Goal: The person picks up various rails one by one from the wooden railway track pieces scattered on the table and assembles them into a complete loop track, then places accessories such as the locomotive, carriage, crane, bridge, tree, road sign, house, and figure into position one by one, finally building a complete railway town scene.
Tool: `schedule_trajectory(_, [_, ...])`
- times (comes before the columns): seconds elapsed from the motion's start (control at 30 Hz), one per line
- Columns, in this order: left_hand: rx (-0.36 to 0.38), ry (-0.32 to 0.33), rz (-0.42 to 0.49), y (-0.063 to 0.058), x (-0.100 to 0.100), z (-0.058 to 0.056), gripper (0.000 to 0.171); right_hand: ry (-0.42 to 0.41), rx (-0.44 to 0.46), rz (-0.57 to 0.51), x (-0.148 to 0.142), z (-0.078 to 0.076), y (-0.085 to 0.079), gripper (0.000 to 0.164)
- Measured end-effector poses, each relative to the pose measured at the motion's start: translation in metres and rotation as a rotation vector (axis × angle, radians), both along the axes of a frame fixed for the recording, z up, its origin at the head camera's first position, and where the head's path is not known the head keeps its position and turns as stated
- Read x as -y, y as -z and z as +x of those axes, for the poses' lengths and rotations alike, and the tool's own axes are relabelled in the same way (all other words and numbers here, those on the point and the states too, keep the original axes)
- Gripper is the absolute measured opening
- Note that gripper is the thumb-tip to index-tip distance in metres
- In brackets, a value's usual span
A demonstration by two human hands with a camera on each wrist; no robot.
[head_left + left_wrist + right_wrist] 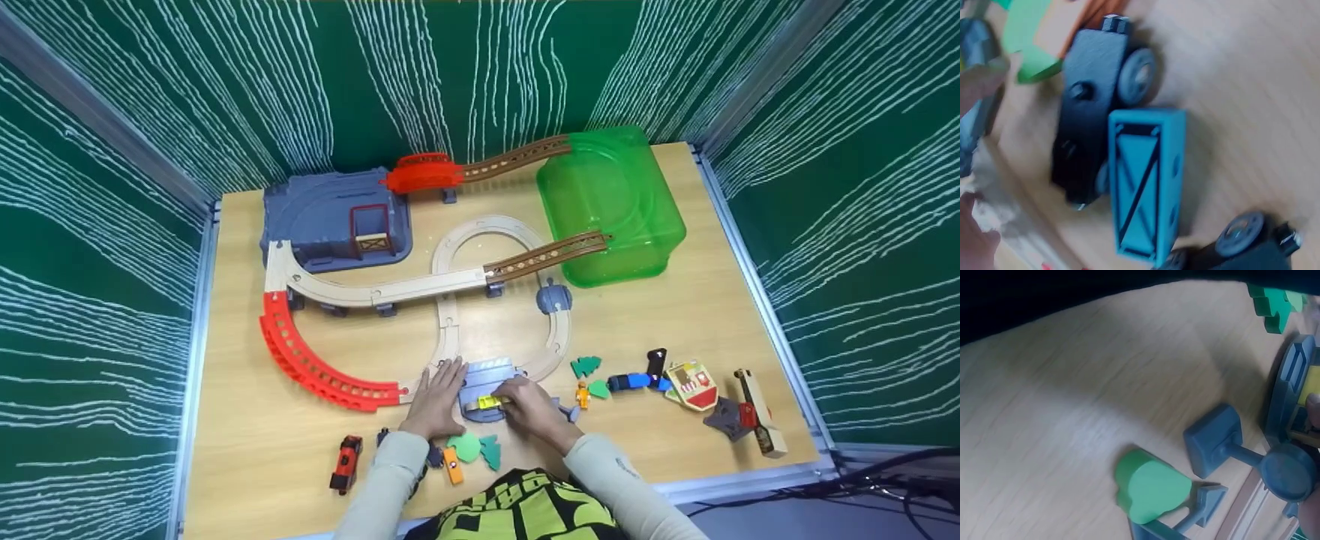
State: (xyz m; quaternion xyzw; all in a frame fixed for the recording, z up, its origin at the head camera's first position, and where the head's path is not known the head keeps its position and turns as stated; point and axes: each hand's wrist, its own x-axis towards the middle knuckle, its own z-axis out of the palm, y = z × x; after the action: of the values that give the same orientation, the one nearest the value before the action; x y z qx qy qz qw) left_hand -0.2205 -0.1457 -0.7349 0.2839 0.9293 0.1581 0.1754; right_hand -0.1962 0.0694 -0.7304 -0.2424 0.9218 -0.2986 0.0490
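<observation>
Head view: wooden tabletop (225,450), toy railway. Left hand (437,401) at lower center, fingers extended, flat against the left side of the grey platform (487,370), gripping nothing. Right hand (534,409) just to its right, fingers curled, pinching the yellow piece (489,403) at the near part of the platform. Red locomotive (346,465) lower left; red curved track (315,367) left of center; green tub (667,225) upper right; orange figure (583,395) right of the right hand.

Left wrist view: fingertips at left edge, blurred; grip can't be told from here. Black wagon chassis (1086,107) upper center, blue crate block (1140,185) touching or just beside it.

Right wrist view: yellow piece at right edge, fingertip on it. Round-headed grey signal (1287,471) lower right, light-green treetop (1151,486) lower center.
</observation>
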Motion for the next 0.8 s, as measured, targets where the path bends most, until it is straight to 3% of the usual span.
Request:
schedule_trajectory(0.1, [-0.046, 0.008, -0.075, 0.005, -0.003, 0.003, 0.114, -0.07, 0.056, -0.049, -0.003, -0.004, -0.004, 0.021])
schedule_trajectory(0.17, [-0.07, 0.0, -0.094, 0.007, -0.004, 0.004, 0.11, -0.097, 0.151, -0.141, -0.011, -0.008, -0.007, 0.027])
schedule_trajectory(0.23, [-0.094, -0.002, -0.107, 0.008, -0.006, 0.003, 0.106, -0.063, 0.239, -0.266, -0.023, -0.014, -0.011, 0.036])
schedule_trajectory(0.3, [-0.109, 0.0, -0.116, 0.009, -0.007, 0.002, 0.104, 0.007, 0.239, -0.331, -0.037, -0.021, -0.012, 0.043])
schedule_trajectory(0.33, [-0.117, 0.001, -0.118, 0.01, -0.007, 0.001, 0.104, 0.041, 0.209, -0.318, -0.044, -0.024, -0.011, 0.043])
schedule_trajectory(0.4, [-0.129, -0.004, -0.121, 0.01, -0.008, 0.0, 0.104, 0.084, 0.11, -0.185, -0.055, -0.031, -0.007, 0.038])
schedule_trajectory(0.5, [-0.125, -0.014, -0.118, 0.012, -0.008, 0.0, 0.105, 0.059, -0.046, 0.103, -0.062, -0.038, 0.003, 0.024])
schedule_trajectory(0.57, [-0.114, -0.019, -0.108, 0.012, -0.008, 0.001, 0.105, 0.034, -0.096, 0.192, -0.063, -0.04, 0.01, 0.018])
schedule_trajectory(0.8, [-0.114, -0.042, -0.08, 0.009, -0.012, 0.004, 0.095, 0.064, -0.118, 0.155, -0.057, -0.041, 0.018, 0.014])
